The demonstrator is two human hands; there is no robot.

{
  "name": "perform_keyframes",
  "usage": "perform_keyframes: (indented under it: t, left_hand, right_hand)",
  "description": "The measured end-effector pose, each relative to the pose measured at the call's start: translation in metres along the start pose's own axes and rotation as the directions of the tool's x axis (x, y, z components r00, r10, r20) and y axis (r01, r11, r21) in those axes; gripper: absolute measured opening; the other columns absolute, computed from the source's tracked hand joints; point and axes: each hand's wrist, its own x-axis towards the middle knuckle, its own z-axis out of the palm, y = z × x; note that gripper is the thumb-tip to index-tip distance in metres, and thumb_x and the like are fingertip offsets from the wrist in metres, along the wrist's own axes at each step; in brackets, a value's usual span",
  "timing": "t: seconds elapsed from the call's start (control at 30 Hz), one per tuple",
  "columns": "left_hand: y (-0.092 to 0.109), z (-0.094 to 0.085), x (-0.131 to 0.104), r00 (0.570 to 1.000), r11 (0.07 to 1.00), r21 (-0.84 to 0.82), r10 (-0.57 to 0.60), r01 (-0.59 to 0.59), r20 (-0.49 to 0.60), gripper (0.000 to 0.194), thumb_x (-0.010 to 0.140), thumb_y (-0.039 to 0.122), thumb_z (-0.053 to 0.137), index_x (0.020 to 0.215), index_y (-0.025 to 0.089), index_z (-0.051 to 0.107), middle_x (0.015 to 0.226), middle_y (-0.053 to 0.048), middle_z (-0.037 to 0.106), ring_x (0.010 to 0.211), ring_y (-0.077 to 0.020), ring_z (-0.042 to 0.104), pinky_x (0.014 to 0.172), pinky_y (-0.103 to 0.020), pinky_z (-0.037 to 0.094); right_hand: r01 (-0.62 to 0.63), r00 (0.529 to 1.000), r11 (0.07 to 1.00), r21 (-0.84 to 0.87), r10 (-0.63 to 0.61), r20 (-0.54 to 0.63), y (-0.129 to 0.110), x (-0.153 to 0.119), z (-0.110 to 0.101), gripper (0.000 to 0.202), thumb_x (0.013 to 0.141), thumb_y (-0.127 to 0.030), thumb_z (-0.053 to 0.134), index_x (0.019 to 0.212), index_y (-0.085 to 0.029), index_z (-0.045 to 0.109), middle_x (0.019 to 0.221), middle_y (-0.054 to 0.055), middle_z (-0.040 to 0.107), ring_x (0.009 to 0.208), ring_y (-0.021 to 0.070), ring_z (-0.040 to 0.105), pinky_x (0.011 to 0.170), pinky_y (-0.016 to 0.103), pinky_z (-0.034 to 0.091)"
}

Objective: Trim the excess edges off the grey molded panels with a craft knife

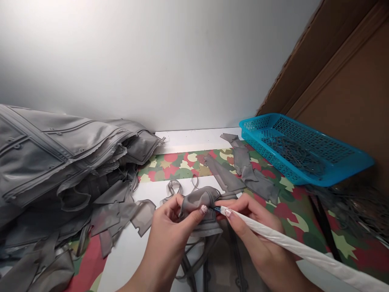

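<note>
Near the middle, a small grey rubbery piece (199,199) is bunched up between both hands. My left hand (178,221) pinches its left side, thumb on top. My right hand (253,225) grips a long white-wrapped tool (273,235) close to its dark tip, which touches the piece; the very end of the tip is hidden in the folds. Grey strips and a larger grey sheet (221,259) lie beneath the hands.
A tall stack of grey moulded sheets (60,150) fills the left, with loose grey pieces (109,215) beside it. Further right are a blue basket (337,150) holding thin grey scraps, black tweezers (325,227), more scraps (358,207) and cardboard (343,81). Flat grey pieces (243,162) lie beyond my hands.
</note>
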Motion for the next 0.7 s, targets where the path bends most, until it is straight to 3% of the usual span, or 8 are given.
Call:
perform_keyframes:
  t: [0.13, 0.27, 0.5, 0.7]
  left_hand:
    - [0.002, 0.003, -0.004, 0.998, 0.997, 0.035, 0.064, -0.063, -0.024, 0.023, 0.064, 0.025, 0.070, 0.057, 0.014, 0.050, 0.058, 0.004, 0.053, 0.059, -0.0080, 0.044, 0.055, -0.017, 0.037]
    - [0.002, 0.006, -0.007, 0.997, 0.994, 0.071, 0.083, -0.083, 0.006, 0.018, 0.066, 0.025, 0.068, 0.061, 0.014, 0.054, 0.061, 0.002, 0.057, 0.063, -0.0103, 0.048, 0.057, -0.018, 0.040]
    - [0.001, 0.004, -0.005, 0.998, 0.998, 0.011, 0.068, -0.068, -0.005, 0.026, 0.063, 0.026, 0.072, 0.058, 0.015, 0.049, 0.060, 0.002, 0.056, 0.062, -0.0098, 0.050, 0.056, -0.017, 0.040]
    - [-0.007, -0.001, 0.006, 0.994, 0.998, -0.062, -0.021, 0.028, 0.105, 0.023, 0.067, 0.031, 0.070, 0.070, 0.015, 0.054, 0.073, -0.001, 0.058, 0.071, -0.0136, 0.053, 0.069, -0.026, 0.043]
  right_hand:
    - [0.125, 0.992, 0.978, -0.169, -0.126, 0.003, 0.003, -0.003, 0.001, 0.012, 0.084, -0.025, 0.048, 0.075, -0.021, 0.055, 0.085, 0.004, 0.068, 0.077, 0.0172, 0.065, 0.054, 0.020, 0.047]
    - [0.229, 0.971, 0.919, -0.321, -0.240, 0.005, 0.006, -0.002, 0.003, 0.009, 0.083, -0.018, 0.048, 0.075, -0.021, 0.053, 0.082, 0.002, 0.068, 0.072, 0.0135, 0.065, 0.058, 0.018, 0.047]
    - [0.324, 0.926, 0.841, -0.433, -0.376, -0.035, 0.005, -0.001, 0.004, 0.011, 0.081, -0.011, 0.047, 0.080, -0.020, 0.053, 0.080, 0.001, 0.066, 0.066, 0.0106, 0.064, 0.059, 0.016, 0.047]
    - [0.344, 0.910, 0.824, -0.450, -0.411, -0.056, 0.007, -0.002, 0.006, 0.011, 0.081, -0.011, 0.046, 0.082, -0.019, 0.054, 0.084, 0.003, 0.066, 0.072, 0.0121, 0.065, 0.066, 0.017, 0.048]
